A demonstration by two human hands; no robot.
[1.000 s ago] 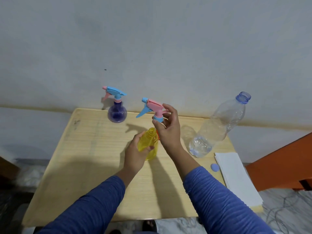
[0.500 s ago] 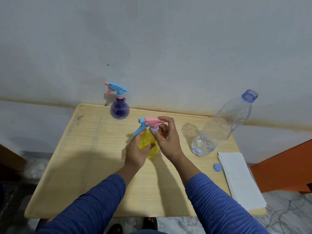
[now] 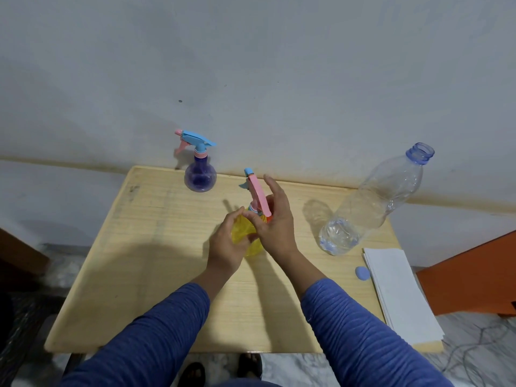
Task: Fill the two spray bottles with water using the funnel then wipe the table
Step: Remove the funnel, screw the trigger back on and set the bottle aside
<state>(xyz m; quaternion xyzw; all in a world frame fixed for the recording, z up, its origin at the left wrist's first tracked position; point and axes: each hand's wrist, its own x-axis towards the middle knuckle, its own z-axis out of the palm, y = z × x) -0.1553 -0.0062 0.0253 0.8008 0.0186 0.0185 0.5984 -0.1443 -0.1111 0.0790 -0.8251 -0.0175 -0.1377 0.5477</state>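
A yellow spray bottle (image 3: pixel 242 232) stands at the middle of the wooden table (image 3: pixel 145 247). My left hand (image 3: pixel 227 241) grips its body. My right hand (image 3: pixel 275 222) holds the collar of its pink and blue spray head (image 3: pixel 258 192), which sits on the bottle's neck with the nozzle pointing away from me. A small orange thing, perhaps the funnel, peeks out behind my right hand (image 3: pixel 269 218). A purple spray bottle (image 3: pixel 200 175) with a blue and pink head stands at the table's back edge. A large clear water bottle (image 3: pixel 371 202), uncapped, stands at the right with a little water in it.
A stack of white paper towels (image 3: pixel 396 291) lies at the table's right edge, with the blue bottle cap (image 3: pixel 362 273) beside it. An orange piece of furniture (image 3: pixel 474 272) stands to the right. The wall runs right behind the table.
My right hand lowered the pink spray head onto the yellow bottle's neck and turned it, so the nozzle swung from the left to pointing away. My left hand kept its grip on the bottle.
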